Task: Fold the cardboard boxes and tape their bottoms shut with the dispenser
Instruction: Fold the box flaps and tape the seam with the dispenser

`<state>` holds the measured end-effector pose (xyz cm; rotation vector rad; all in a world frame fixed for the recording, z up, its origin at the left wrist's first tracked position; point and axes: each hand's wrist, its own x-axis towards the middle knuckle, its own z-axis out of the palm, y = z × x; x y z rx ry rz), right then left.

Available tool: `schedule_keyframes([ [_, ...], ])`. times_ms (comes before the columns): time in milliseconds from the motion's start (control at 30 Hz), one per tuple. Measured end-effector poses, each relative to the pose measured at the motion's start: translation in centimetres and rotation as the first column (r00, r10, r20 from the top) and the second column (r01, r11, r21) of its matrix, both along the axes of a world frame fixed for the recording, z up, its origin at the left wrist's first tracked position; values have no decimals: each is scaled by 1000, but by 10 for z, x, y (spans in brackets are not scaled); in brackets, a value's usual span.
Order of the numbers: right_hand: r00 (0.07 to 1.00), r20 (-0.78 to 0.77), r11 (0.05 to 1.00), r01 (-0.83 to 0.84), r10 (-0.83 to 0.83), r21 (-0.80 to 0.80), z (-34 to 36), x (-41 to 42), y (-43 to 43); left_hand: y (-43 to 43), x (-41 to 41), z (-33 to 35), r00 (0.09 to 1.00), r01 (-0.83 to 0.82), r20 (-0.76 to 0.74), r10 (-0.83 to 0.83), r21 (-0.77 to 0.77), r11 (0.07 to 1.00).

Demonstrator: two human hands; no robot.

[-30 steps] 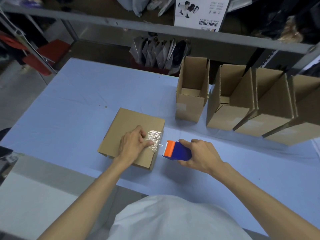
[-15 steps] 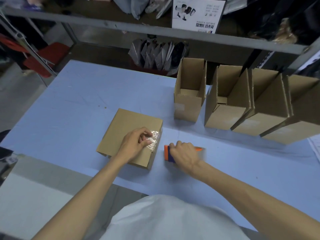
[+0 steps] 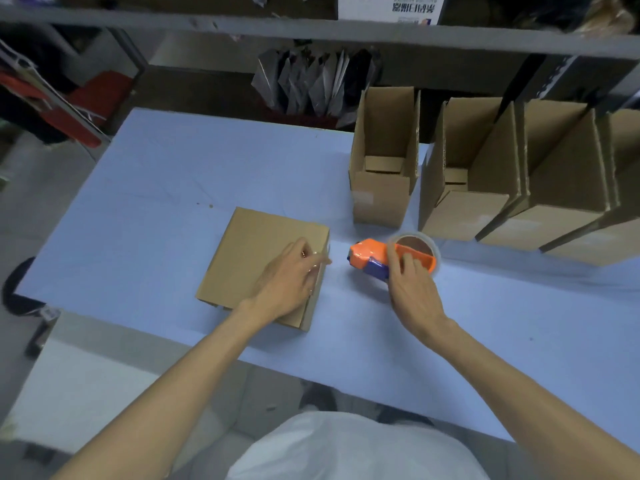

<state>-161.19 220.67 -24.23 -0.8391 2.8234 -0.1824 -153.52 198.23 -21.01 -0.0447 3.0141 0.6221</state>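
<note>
A closed brown cardboard box [image 3: 252, 251] lies bottom up on the blue table [image 3: 156, 188]. My left hand [image 3: 291, 282] rests flat on its right part, fingers spread over the clear tape at the right edge. Just right of the box, the orange and blue tape dispenser [image 3: 377, 258] lies on its side on the table, its tape roll [image 3: 415, 245] facing up. My right hand [image 3: 412, 289] lies over the dispenser's handle with loose fingers.
Several folded open boxes [image 3: 381, 199] stand in a row at the back right of the table. A grey shelf rail [image 3: 311, 29] runs across above, with silver bags [image 3: 311, 84] behind the table. The table's near edge is by my body.
The dispenser came off the box's right edge and has been laid on its side to the right. My left hand flattened over the tape on the box.
</note>
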Motion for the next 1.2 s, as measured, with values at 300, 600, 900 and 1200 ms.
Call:
schedule_keyframes([
  [300, 993, 96, 995, 55, -63, 79, -36, 1, 0, -10, -79, -15, 959, -33, 269, 95, -226, 974],
  [600, 777, 592, 788, 495, -213, -366, 12, 48, -26, -15, -63, 22, 923, -373, -92, 373, 18, 928],
  [900, 476, 852, 200, 833, 220, -517, 108, 26, -74, -3, 20, 68, 482, -634, 6, 876, 692, 344],
  [1200, 370, 866, 282, 838, 338, -468, 109, 23, -63, -8, 61, 74, 633, -675, 141, 761, 583, 453],
])
